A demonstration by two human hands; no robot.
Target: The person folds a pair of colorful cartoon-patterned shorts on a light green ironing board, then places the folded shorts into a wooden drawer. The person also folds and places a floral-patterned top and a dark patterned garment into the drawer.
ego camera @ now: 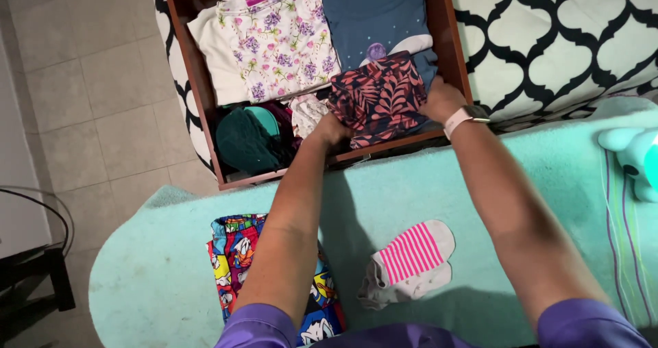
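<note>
A folded dark garment with a red leaf print rests in the front right part of a brown wooden drawer. My left hand grips its near left edge. Against the garment's right side presses my right hand, with a pale watch on the wrist. Deeper in the drawer lie a white floral garment and a blue shirt. A teal item fills the front left corner.
A mint blanket covers the surface under my arms. On it lie a pink-striped sock and a colourful cartoon-print cloth. A black-and-white patterned cover lies to the right, a pale toy at far right, tiled floor left.
</note>
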